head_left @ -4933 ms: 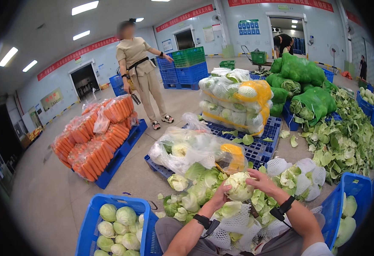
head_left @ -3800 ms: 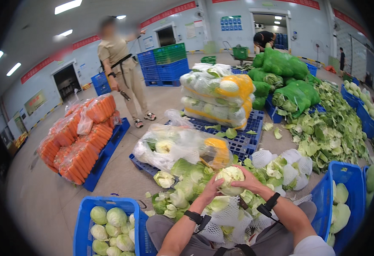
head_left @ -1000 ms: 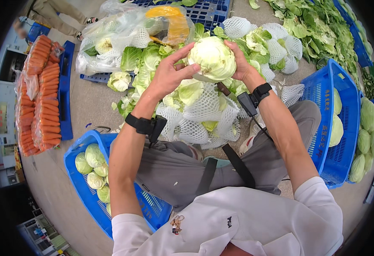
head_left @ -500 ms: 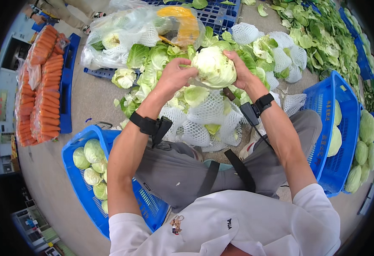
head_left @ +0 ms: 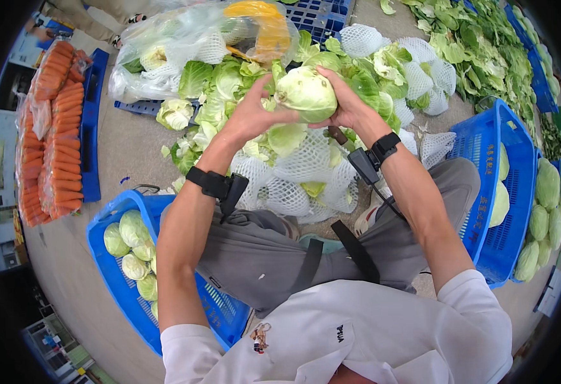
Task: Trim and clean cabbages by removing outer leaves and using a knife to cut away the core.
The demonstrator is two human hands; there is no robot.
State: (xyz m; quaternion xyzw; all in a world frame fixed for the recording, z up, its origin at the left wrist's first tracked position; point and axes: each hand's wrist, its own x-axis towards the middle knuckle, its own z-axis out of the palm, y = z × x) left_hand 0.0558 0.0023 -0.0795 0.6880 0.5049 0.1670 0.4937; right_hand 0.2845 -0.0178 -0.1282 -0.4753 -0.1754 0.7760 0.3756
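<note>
A pale green cabbage (head_left: 306,95) is held above a heap of leaves, its cut stem end tilted upward. My right hand (head_left: 346,102) grips it from the right, fingers behind and thumb below. My left hand (head_left: 255,115) is at its left side with fingers apart; the blurred thumb reaches the cabbage's lower edge, and whether it touches is unclear. Under the cabbage lie loose cabbage leaves (head_left: 285,139) and white foam netting (head_left: 303,165). A brown handle-like piece (head_left: 338,135) shows just below my right hand.
At my left stands a blue crate (head_left: 120,288) with several cabbages; another blue crate (head_left: 479,185) is at my right. Clear plastic bags (head_left: 184,45) lie on a blue pallet (head_left: 322,18). Bagged carrots (head_left: 63,141) stand far left. Discarded leaves (head_left: 466,61) cover the floor far right.
The cabbage has been turned so that its stem end faces up, and lies slightly more to the left. My left hand's fingers have spread from its surface. The whole view has shifted slightly.
</note>
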